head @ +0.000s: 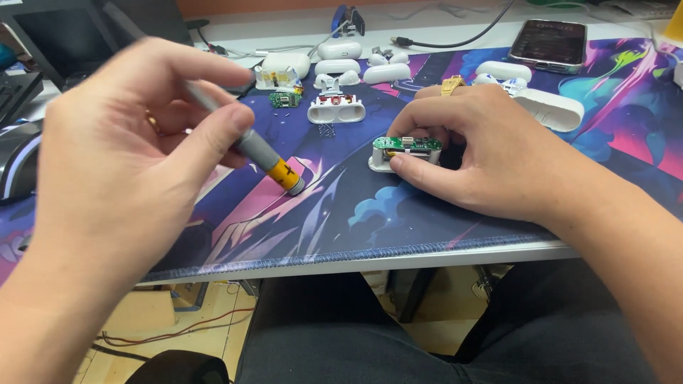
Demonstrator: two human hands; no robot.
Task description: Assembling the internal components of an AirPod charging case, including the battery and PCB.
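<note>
My left hand [135, 135] grips a grey screwdriver [265, 158] with a yellow band, its tip resting on the colourful desk mat [341, 206]. My right hand [484, 146], with a gold ring on one finger, pinches a small white earbud-case part [398, 155] that carries a green circuit board on top. The two hands are apart, the screwdriver tip a short way left of the white part.
Several white case shells and earbud parts [338, 110] lie at the back of the mat, with a small green board [284, 99]. A white case lid [551, 108] and a phone [548, 44] sit at the right. A keyboard edge [14, 92] is at left.
</note>
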